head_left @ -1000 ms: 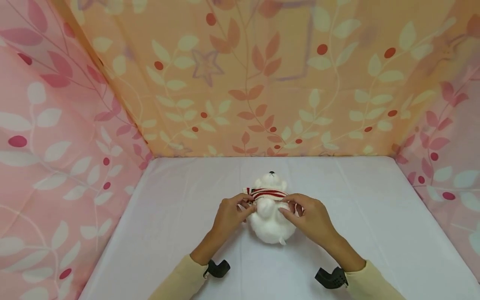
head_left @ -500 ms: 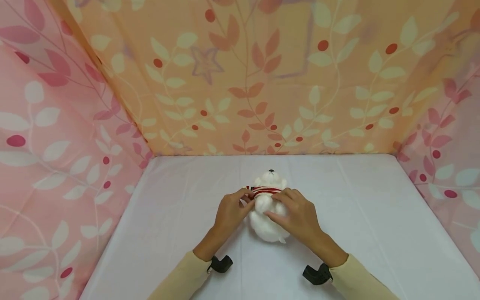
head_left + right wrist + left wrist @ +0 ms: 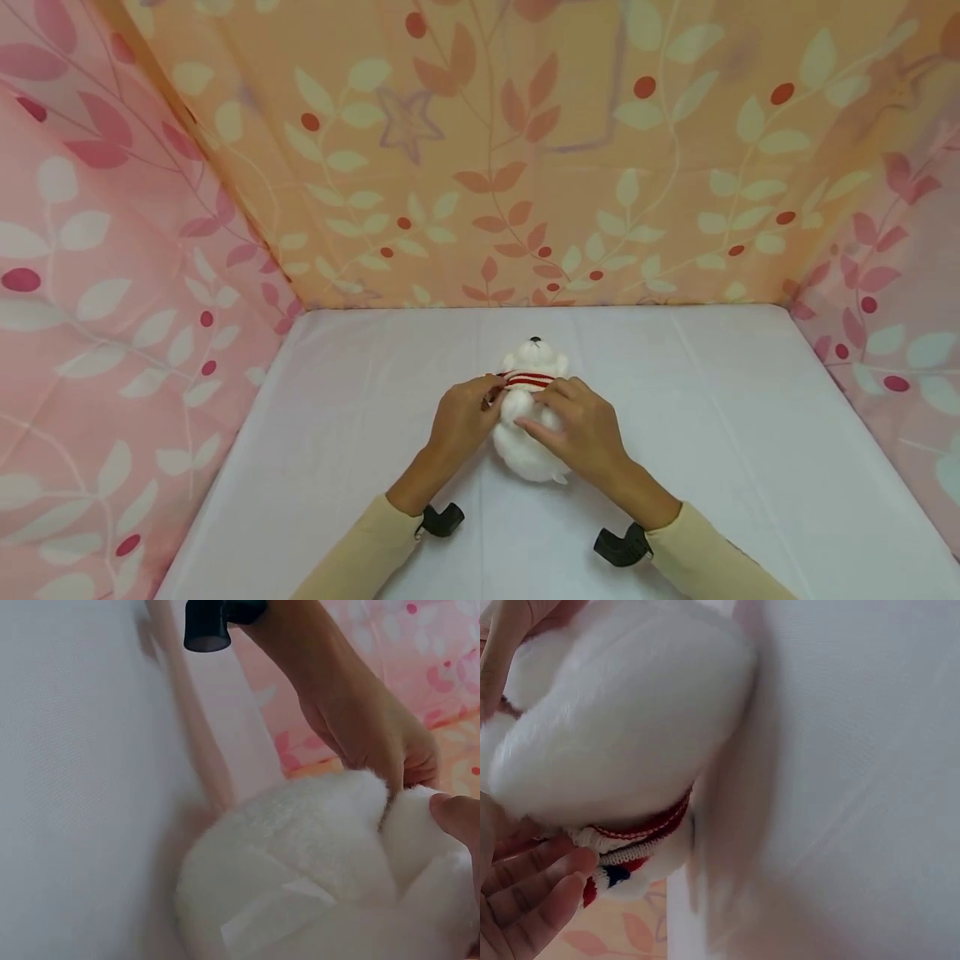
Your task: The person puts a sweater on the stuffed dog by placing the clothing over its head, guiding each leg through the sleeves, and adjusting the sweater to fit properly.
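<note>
A white plush bear (image 3: 521, 454) lies on its back on the white table, its black nose pointing away from me. Round its neck runs a red-and-cream striped knitted scarf (image 3: 528, 381); the left wrist view also shows a navy patch on it. My left hand (image 3: 463, 418) pinches the scarf at the bear's left edge in the head view, fingertips partly hidden. Over the belly, my right hand (image 3: 588, 427) holds the bear between thumb and fingers, the fingertips by the scarf's lower edge. In the right wrist view its thumb (image 3: 456, 817) presses a fluffy limb (image 3: 420, 832).
The white cloth-covered table (image 3: 337, 375) spreads out round the bear. An orange leaf-print curtain (image 3: 480, 167) hangs behind it, with pink ones (image 3: 97, 333) at the sides. A pale label (image 3: 277, 911) sticks out of the bear's fur. Black camera mounts (image 3: 622, 546) sit on both wrists.
My right hand has moved left from the bear's right side onto its belly. My left hand stays at the scarf's left side, and the scarf's projecting end there is now mostly covered.
</note>
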A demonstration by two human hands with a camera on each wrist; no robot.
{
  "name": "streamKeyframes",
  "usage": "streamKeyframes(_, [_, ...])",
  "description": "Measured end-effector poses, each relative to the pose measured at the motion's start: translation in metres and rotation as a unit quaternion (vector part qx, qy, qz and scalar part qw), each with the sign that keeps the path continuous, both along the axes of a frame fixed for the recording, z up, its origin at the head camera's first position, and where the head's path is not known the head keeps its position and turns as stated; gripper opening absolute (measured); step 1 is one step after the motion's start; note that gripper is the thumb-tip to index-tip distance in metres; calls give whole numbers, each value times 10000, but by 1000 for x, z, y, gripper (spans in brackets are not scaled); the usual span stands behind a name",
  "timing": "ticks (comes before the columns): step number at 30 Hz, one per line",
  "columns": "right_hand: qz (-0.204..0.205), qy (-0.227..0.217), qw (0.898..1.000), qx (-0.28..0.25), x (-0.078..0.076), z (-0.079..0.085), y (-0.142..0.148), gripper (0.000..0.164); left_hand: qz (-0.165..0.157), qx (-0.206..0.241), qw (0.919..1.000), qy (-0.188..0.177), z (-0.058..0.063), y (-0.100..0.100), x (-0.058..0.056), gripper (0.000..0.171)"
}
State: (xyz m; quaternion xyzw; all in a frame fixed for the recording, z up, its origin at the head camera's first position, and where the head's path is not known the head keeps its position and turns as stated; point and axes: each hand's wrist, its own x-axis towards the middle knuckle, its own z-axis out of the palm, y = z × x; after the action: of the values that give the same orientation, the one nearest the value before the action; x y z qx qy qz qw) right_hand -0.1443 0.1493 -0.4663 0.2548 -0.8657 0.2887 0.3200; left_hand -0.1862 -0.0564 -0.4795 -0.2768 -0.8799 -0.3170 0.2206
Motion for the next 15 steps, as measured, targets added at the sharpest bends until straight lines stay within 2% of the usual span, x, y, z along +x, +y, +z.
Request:
streamKeyframes(3, [-109, -9, 9999, -23, 0, 0, -3, 36, -23, -39, 10000, 21, 2, -2, 2, 13])
streamKeyframes(8, [-281, -134, 9995, -10, 1, 2, -8, 34, -114, 178, 9995, 224, 6, -4, 5, 17])
streamKeyframes(11, [-396, -384, 9985, 13, 2, 6, -9, 35, -273, 338, 9988, 240, 10, -5, 7, 16])
streamKeyframes(15, [-529, -803, 9954, 26, 3, 11, -10, 35, -470, 309, 9980, 278, 18, -5, 11, 15])
